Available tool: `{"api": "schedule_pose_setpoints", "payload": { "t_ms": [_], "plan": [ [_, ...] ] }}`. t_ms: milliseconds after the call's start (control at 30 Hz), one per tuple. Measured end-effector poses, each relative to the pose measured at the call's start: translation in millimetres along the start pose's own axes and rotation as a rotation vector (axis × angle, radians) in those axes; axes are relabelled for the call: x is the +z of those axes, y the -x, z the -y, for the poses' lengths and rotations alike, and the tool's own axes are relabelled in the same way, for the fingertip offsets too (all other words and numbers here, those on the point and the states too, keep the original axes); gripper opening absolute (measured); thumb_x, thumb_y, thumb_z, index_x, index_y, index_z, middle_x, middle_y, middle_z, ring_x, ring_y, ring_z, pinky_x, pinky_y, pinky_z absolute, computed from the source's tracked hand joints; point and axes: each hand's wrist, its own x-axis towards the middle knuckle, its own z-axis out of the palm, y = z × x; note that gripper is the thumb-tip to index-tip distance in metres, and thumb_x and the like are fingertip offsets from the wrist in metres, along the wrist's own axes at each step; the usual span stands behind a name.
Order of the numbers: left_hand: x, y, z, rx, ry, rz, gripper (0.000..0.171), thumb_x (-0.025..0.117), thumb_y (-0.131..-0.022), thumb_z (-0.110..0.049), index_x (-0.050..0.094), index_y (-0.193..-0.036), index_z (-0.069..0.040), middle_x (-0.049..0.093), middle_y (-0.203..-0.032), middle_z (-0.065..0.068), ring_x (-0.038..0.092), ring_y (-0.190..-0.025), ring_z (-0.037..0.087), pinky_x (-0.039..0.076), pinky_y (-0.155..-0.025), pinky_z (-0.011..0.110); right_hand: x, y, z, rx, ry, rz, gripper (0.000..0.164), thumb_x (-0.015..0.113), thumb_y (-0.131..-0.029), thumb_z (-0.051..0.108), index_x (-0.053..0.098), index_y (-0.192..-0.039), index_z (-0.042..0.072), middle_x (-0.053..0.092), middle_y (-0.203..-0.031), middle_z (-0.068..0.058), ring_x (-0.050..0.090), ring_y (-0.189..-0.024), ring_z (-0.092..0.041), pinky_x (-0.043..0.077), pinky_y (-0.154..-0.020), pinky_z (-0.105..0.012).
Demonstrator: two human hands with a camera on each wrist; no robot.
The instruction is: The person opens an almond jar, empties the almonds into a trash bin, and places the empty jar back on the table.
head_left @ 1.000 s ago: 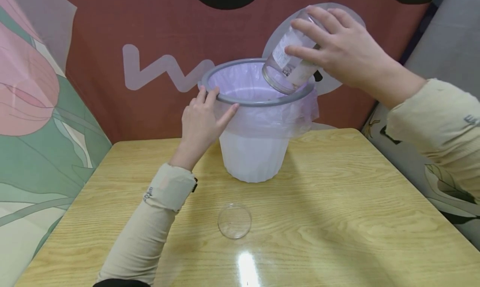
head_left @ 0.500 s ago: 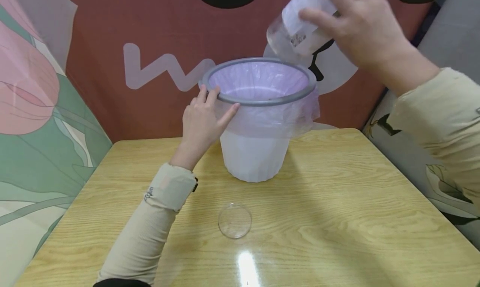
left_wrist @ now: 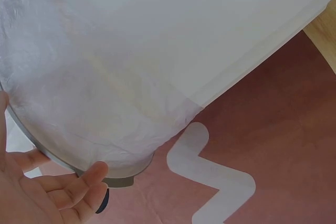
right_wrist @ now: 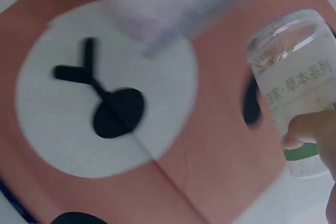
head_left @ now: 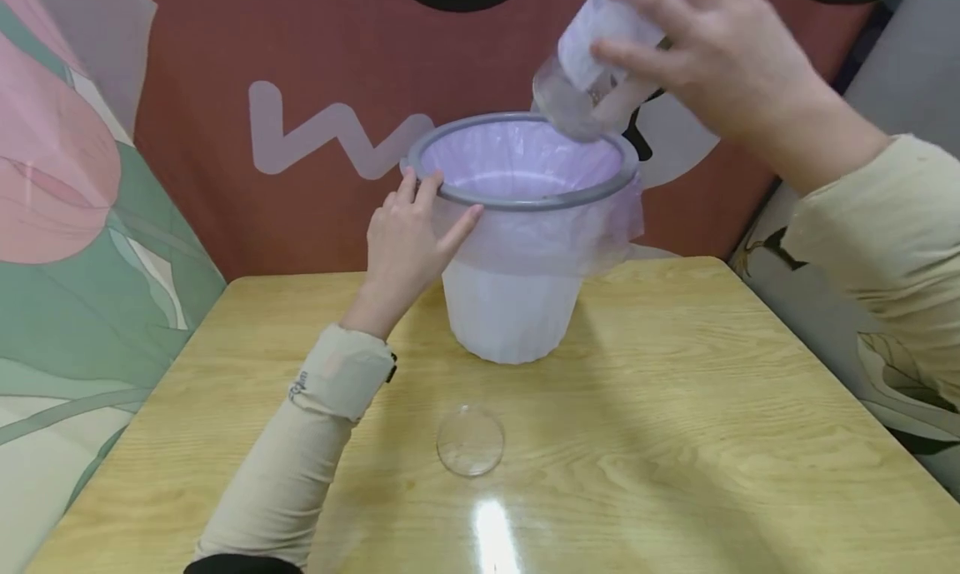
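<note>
A white trash bin (head_left: 510, 316) with a grey rim and a purple liner bag (head_left: 517, 153) stands upright on the table. My left hand (head_left: 408, 237) grips its rim at the near left; in the left wrist view the fingers (left_wrist: 79, 184) bend over the rim. My right hand (head_left: 720, 66) holds a clear plastic jar (head_left: 573, 99) with a white label, tilted mouth down above the bin's far right rim. The right wrist view shows the jar (right_wrist: 299, 87) with printed writing and a green band. A clear round lid (head_left: 471, 441) lies flat on the table.
The wood-grain table (head_left: 675, 407) reaches back to a red printed cloth (head_left: 322, 49). Patterned cloth hangs along the left (head_left: 90, 249) and right sides. The lid lies in front of the bin, to the right of the left forearm.
The jar rose from the bin's right rim over the first half second, then dipped slightly towards the bin. The left hand kept its place on the rim.
</note>
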Motion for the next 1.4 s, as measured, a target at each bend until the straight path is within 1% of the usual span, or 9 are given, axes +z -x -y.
{"api": "schedule_pose_setpoints", "payload": {
  "t_ms": [100,167,267,433,633,767,1000,1167,1400],
  "plan": [
    [-1.7,-0.3,1.1,-0.019,-0.010,0.012,0.067,0.044,-0.085,-0.056,0.048,-0.127,-0.003,0.042,-0.129,0.023,0.054,-0.094,0.040,0.044,-0.075,0.046,7,2,5,-0.111,-0.028,0.128,0.045,0.048,-0.081,-0.018,0.048,-0.114,0.013,0.038,-0.127,-0.020,0.037,-0.113,-0.045,0.039,-0.083,-0.053],
    [-2.0,0.2,1.4,-0.033,-0.011,0.031,0.067,0.044,-0.085,-0.056,0.047,-0.128,-0.004,0.041,-0.130,0.023,0.053,-0.096,0.040,0.044,-0.075,0.046,12,5,8,-0.119,-0.023,0.162,0.050,0.050,-0.079,-0.019,0.046,-0.117,0.014,0.036,-0.128,-0.020,0.036,-0.113,-0.045,0.039,-0.084,-0.053],
    [-0.7,0.4,0.8,-0.031,-0.004,0.042,0.068,0.044,-0.085,-0.056,0.046,-0.128,-0.004,0.041,-0.130,0.023,0.053,-0.096,0.040,0.044,-0.074,0.046,13,8,8,-0.057,-0.042,0.125,0.048,0.049,-0.081,-0.019,0.049,-0.117,0.013,0.037,-0.129,-0.019,0.036,-0.115,-0.044,0.038,-0.086,-0.053],
    [1.1,0.7,-0.2,-0.024,-0.005,0.021,0.067,0.046,-0.085,-0.055,0.048,-0.127,-0.003,0.042,-0.129,0.023,0.053,-0.095,0.040,0.045,-0.073,0.046,13,11,6,0.007,-0.050,0.085,0.042,0.047,-0.084,-0.016,0.049,-0.115,0.013,0.039,-0.128,-0.020,0.037,-0.114,-0.045,0.037,-0.087,-0.054],
    [2.2,0.4,-0.5,-0.007,-0.004,-0.001,0.065,0.047,-0.085,-0.053,0.049,-0.126,-0.003,0.043,-0.128,0.024,0.054,-0.093,0.040,0.045,-0.071,0.046,14,17,6,0.093,0.005,0.033,0.047,0.049,-0.079,-0.016,0.049,-0.115,0.015,0.041,-0.125,-0.019,0.041,-0.110,-0.044,0.037,-0.087,-0.052],
    [2.0,-0.1,0.0,-0.004,-0.015,-0.010,0.066,0.047,-0.085,-0.054,0.049,-0.126,-0.002,0.043,-0.128,0.025,0.055,-0.093,0.040,0.045,-0.073,0.046,11,18,6,0.143,0.006,0.048,0.051,0.054,-0.075,-0.015,0.048,-0.117,0.013,0.039,-0.127,-0.021,0.041,-0.109,-0.045,0.038,-0.086,-0.054],
    [1.7,-0.4,0.5,-0.006,-0.029,-0.015,0.067,0.046,-0.085,-0.056,0.049,-0.126,-0.003,0.044,-0.127,0.024,0.056,-0.091,0.039,0.046,-0.068,0.045,5,20,5,0.213,-0.015,0.107,0.061,0.060,-0.068,-0.015,0.043,-0.121,0.011,0.034,-0.130,-0.024,0.035,-0.115,-0.045,0.032,-0.093,-0.051],
    [1.4,-0.6,0.7,-0.006,-0.029,-0.010,0.067,0.045,-0.085,-0.056,0.049,-0.126,-0.003,0.044,-0.128,0.023,0.056,-0.089,0.038,0.046,-0.066,0.044,4,24,6,0.290,-0.061,0.086,0.066,0.064,-0.062,-0.014,0.042,-0.119,0.010,0.034,-0.130,-0.023,0.030,-0.120,-0.044,0.026,-0.098,-0.050],
    [0.6,-0.8,0.7,-0.016,-0.033,-0.001,0.067,0.045,-0.085,-0.057,0.049,-0.126,-0.004,0.043,-0.128,0.023,0.056,-0.090,0.038,0.046,-0.065,0.044,2,27,6,0.277,-0.048,0.120,0.063,0.064,-0.068,-0.009,0.038,-0.123,0.008,0.030,-0.129,-0.028,0.028,-0.120,-0.044,0.026,-0.098,-0.048]
  ]
}}
